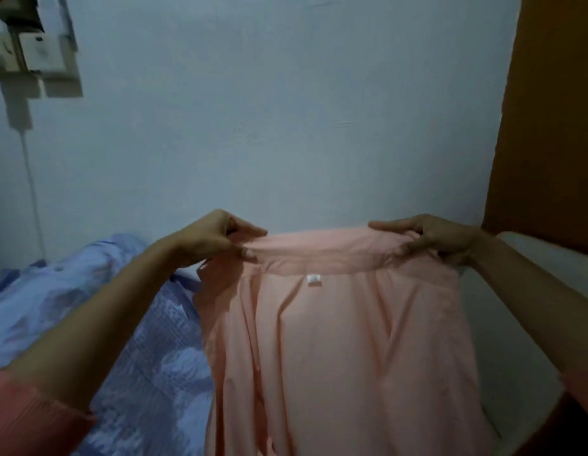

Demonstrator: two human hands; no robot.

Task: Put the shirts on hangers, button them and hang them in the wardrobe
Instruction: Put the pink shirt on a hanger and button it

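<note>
Nearest the camera, two bare forearms reach forward, each ending low in the view at a ribbed pink sleeve (32, 419). Between them hangs a salmon-pink shirt (335, 357), held up in the air in front of the person; its long axis runs vertically, collar (319, 250) at the top and body falling out of view below. The cloth is thin, smooth and matte, draping in long soft vertical folds, and a small white tag (314, 280) sits just under the collar band. The left hand (213, 238) has its grip closed on the collar's left end, pinching the fabric between thumb and curled fingers. The right hand (434, 238) grips the collar's right end the same way, fingers curled over the band, so the collar stretches level between the two.

Below and to the left lies a bed with a blue-lilac patterned sheet (144, 363), and a crumpled light blue shirt (65, 278) rests on it. Behind stands a plain pale blue wall (269, 110), with a blurred white fitting (32, 60) and cord at upper left. A brown wooden panel (549, 120) rises at the right edge.
</note>
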